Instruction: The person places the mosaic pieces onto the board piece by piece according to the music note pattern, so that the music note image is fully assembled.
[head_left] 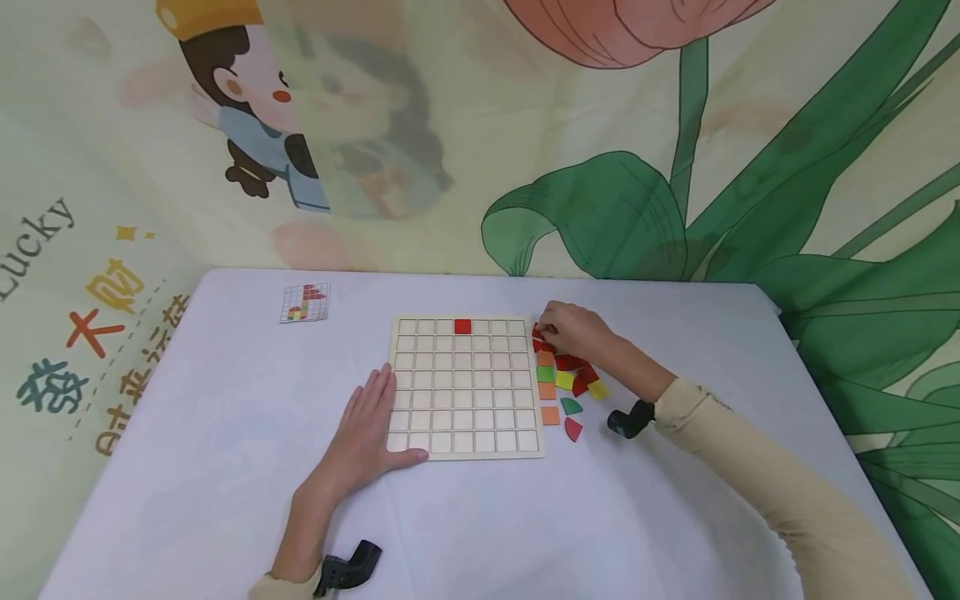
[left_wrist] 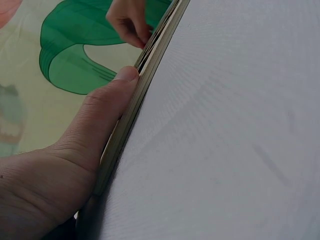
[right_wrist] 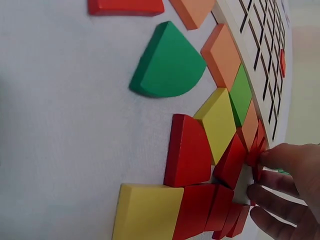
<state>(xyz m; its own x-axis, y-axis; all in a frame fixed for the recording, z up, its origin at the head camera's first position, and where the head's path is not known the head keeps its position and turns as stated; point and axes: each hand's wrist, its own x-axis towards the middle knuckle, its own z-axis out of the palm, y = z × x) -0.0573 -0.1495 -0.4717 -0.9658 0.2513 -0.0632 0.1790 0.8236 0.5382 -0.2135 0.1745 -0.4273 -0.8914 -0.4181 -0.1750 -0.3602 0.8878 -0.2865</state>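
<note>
White table (head_left: 187,483): grid board (head_left: 467,388), coloured blocks (head_left: 565,382) beside, pattern card (head_left: 304,302).

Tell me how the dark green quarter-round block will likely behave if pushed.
The dark green quarter-round block looks stiff, with crisp edges. Lying flat on the white tablecloth, it will probably slide rather than tip or roll. It seems light, being small compared with the pale gridded board.

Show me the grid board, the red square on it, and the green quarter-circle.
Grid board (head_left: 463,400): head view, a bare cell near its middle.
Red square (head_left: 462,327): head view, centre of its top face.
Green quarter-circle (right_wrist: 172,65): right wrist view, middle of its top face.
</note>
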